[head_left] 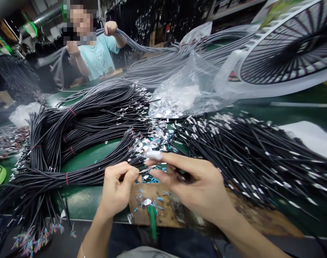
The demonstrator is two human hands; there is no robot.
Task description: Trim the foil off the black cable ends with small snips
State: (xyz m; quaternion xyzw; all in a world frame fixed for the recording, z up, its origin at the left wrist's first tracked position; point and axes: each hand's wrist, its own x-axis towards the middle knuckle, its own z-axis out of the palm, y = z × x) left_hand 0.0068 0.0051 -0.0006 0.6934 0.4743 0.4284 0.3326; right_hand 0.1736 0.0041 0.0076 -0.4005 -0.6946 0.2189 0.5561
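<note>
My left hand [117,188] is closed in a pinch on the end of a thin cable, whose pale tip points right between my two hands. Facing it, my right hand [198,182] has its index finger and thumb apart around that tip. A white wrap [154,155] covers the right index fingertip. The other right fingers are partly hidden, with something dark behind them that I cannot make out. Under the hands, a worn wooden board [142,213] bears small blue offcuts [160,198], a scrap of foil [147,202] and a green strip [152,220].
Bundles of black cables [85,143] tied with red bands lie left. Loose black cables [249,154] with silvery ends spread right. Behind are a clear plastic bag [179,93], a fan [289,50] and grey cables [152,64]. Across the table, a person [99,57] lifts grey cables.
</note>
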